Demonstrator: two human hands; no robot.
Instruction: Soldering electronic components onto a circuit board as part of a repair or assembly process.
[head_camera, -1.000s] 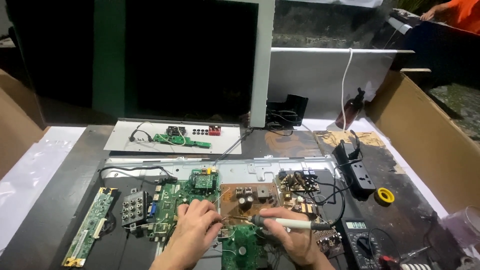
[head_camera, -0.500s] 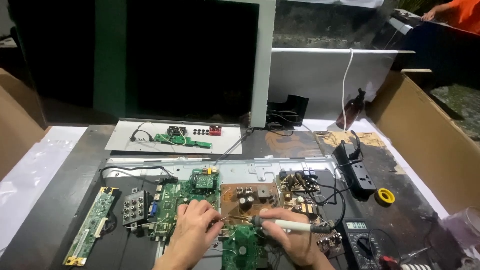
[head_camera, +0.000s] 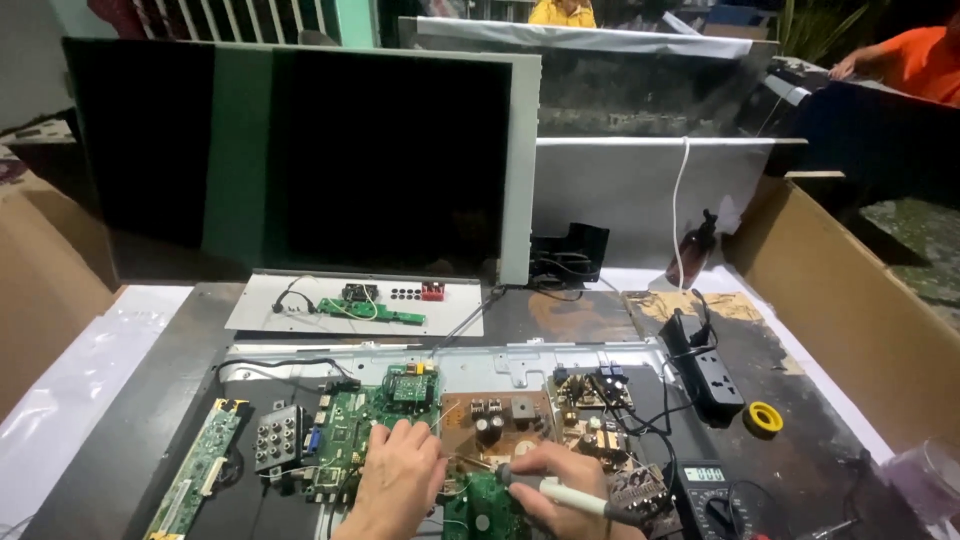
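left hand (head_camera: 398, 480): bare, no glove | right hand (head_camera: 560, 480): bare (no rings seen) | sleeves: out of view

Tight around the soldering iron (head_camera: 560, 492): green board (head_camera: 370, 430) crowds its left, meter (head_camera: 705, 492) and power strip (head_camera: 708, 370) block right, bare tabletop (head_camera: 580, 315) beyond.

One head-worn camera looks forward and down over the desk (head_camera: 150, 400). It sits close, both hands at the bottom edge.
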